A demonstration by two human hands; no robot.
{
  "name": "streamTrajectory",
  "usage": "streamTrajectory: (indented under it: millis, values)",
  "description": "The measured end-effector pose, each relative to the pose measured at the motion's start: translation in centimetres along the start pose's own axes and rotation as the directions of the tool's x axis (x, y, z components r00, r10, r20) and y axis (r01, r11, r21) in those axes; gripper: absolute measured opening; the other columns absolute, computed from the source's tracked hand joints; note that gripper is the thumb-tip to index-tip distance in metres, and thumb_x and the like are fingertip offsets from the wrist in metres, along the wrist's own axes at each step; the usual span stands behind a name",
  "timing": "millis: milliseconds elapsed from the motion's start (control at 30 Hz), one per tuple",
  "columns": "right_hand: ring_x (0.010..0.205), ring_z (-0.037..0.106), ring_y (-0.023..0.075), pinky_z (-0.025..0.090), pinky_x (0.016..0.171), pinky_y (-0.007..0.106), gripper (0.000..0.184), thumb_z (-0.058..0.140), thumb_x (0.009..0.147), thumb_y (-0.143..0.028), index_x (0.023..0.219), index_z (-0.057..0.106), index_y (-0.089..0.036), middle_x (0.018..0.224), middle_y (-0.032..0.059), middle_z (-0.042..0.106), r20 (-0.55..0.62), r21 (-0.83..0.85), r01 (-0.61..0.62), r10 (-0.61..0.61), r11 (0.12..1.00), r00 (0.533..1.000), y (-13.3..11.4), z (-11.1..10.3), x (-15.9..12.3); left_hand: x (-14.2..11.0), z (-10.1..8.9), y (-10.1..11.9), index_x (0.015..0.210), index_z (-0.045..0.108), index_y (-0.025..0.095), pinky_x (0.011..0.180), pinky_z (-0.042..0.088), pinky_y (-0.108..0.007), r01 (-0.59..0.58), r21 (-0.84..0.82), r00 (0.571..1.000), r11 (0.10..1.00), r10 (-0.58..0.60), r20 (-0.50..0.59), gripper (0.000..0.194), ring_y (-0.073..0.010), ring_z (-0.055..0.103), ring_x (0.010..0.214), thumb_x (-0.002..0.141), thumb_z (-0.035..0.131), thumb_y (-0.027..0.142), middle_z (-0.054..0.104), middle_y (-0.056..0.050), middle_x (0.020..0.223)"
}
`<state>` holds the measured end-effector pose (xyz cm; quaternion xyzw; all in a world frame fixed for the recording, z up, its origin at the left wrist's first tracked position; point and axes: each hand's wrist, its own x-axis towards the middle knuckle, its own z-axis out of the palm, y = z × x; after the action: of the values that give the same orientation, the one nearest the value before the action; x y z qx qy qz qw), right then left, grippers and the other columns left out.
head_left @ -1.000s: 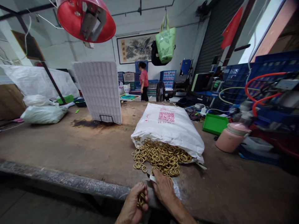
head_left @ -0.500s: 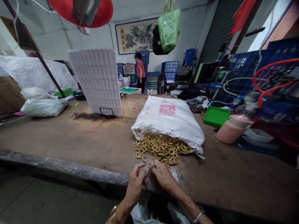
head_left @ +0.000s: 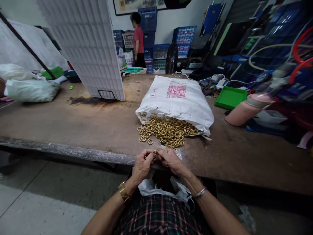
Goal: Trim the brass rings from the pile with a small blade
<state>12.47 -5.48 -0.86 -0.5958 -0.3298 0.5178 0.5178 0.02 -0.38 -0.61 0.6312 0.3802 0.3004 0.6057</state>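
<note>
At the table's front edge my left hand is closed, thumb and fingers pinching a brass-coloured ring. Close beside it my right hand is also closed, its fingertips at the same ring. A small pale flat piece sticks up from the right hand's grip; its kind is unclear. Just beyond my hands lies a heap of brass-coloured rings, spilling from the open mouth of a white woven sack with red print.
A tall white ribbed panel stands on the table at left. On the right are a green tray and a pink bottle. White plastic bags lie far left. A person stands beyond the table.
My view has tilted down, bringing my lap into sight. My hands have come together, and the ring now shows between the fingertips of both.
</note>
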Motion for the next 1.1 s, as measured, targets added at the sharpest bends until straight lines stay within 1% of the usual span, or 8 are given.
streamTrajectory:
  millis: [100,233,433,633,767,833,1000,1100]
  values:
    - [0.041,0.028,0.0048,0.023,0.039,0.018,0.034,0.043,0.078,-0.049,0.062,0.041,-0.019,0.049,-0.0081,0.037,-0.037,-0.184,0.071,-0.079,0.980,0.996,0.5,-0.1,0.3,0.0,0.0,-0.3,0.071,0.059,0.016,0.053,0.035,-0.020,-0.094,0.078,0.996,0.993,0.093,0.008,0.019,-0.0097,0.044,0.053,0.076,0.051,0.033,0.052,0.002,0.057]
    - [0.050,0.034,0.0071,0.028,0.046,0.019,0.029,0.044,0.077,-0.043,0.062,0.042,-0.019,0.053,-0.0067,0.038,-0.071,-0.358,0.155,-0.192,0.921,0.979,0.5,-0.2,0.5,0.3,0.0,-1.0,0.071,0.060,0.016,0.055,0.035,-0.021,-0.115,0.124,0.993,0.986,0.114,0.013,0.018,-0.0107,0.045,0.055,0.077,0.051,0.031,0.054,0.001,0.060]
    - [0.054,0.036,0.0088,0.030,0.051,0.021,0.023,0.042,0.077,-0.037,0.063,0.043,-0.019,0.056,-0.0059,0.039,-0.088,-0.443,0.199,-0.263,0.875,0.961,0.2,-0.2,0.9,1.3,0.1,-0.7,0.065,0.059,0.016,0.057,0.035,-0.021,-0.154,0.159,0.988,0.975,0.153,0.018,0.017,-0.0103,0.045,0.056,0.075,0.051,0.027,0.054,0.001,0.059]
    - [0.044,0.033,0.0071,0.028,0.046,0.020,0.024,0.040,0.078,-0.037,0.061,0.042,-0.020,0.049,-0.0074,0.038,-0.140,-0.260,0.122,-0.162,0.958,0.977,0.9,-0.5,1.1,1.3,0.4,0.1,0.081,0.054,0.015,0.039,0.029,-0.017,0.150,-0.058,0.985,0.987,-0.144,0.096,0.026,-0.0064,0.038,0.040,0.074,0.053,0.040,0.046,0.006,0.051]
    - [0.041,0.031,0.0063,0.027,0.043,0.020,0.025,0.040,0.079,-0.039,0.063,0.044,-0.020,0.049,-0.0079,0.039,-0.145,-0.162,0.091,-0.115,0.983,0.983,1.6,-0.7,1.3,1.1,0.6,0.2,0.086,0.051,0.016,0.038,0.029,-0.016,0.209,-0.125,0.970,0.970,-0.189,0.151,0.032,-0.0055,0.038,0.040,0.073,0.054,0.045,0.047,0.006,0.053]
    - [0.042,0.032,0.0066,0.028,0.045,0.020,0.026,0.041,0.078,-0.039,0.061,0.044,-0.019,0.048,-0.0076,0.040,-0.144,-0.200,0.099,-0.129,0.975,0.981,1.6,-0.6,1.4,1.1,0.6,0.1,0.082,0.051,0.016,0.039,0.029,-0.016,0.170,-0.104,0.978,0.980,-0.154,0.143,0.029,-0.0053,0.039,0.042,0.074,0.054,0.044,0.048,0.006,0.054]
    - [0.050,0.036,0.0079,0.030,0.050,0.021,0.027,0.045,0.074,-0.040,0.058,0.044,-0.019,0.051,-0.0067,0.041,-0.188,-0.320,0.133,-0.200,0.938,0.962,1.0,-0.3,1.5,1.2,0.8,-0.3,0.077,0.056,0.014,0.051,0.036,-0.018,-0.057,0.033,0.994,0.998,0.054,0.091,0.019,-0.0064,0.044,0.051,0.078,0.049,0.033,0.052,0.003,0.061]
    - [0.052,0.037,0.0085,0.030,0.052,0.022,0.026,0.045,0.073,-0.040,0.058,0.044,-0.019,0.053,-0.0063,0.041,-0.205,-0.342,0.124,-0.203,0.931,0.957,0.9,-0.2,1.6,1.2,0.8,-0.3,0.076,0.056,0.015,0.050,0.036,-0.018,-0.055,0.036,0.995,0.998,0.052,0.088,0.020,-0.0068,0.044,0.050,0.078,0.049,0.033,0.053,0.003,0.061]
